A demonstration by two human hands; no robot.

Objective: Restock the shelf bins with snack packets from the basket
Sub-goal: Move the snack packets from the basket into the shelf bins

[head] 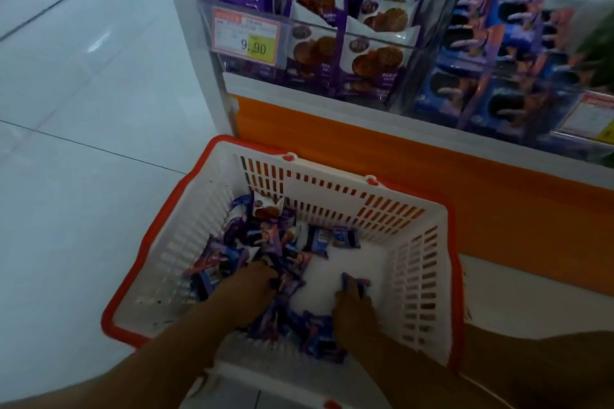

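Lower centre: left hand (252,289) buried in packet pile (265,242), grip unclear; right hand (355,305) curls round lone purple packet (353,280). Sort by kind inside basket (332,189) before lifting to bins (332,26).

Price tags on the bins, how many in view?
2. One price tag, marked 9.90, on the front of the waffle-packet bin; a second tag at the right frame edge, partly cut off. Others may be hidden.

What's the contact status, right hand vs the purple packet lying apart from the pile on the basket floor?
Touching. In the head view the right hand has its fingers curled over the near end of the purple packet; no gap shows between them.
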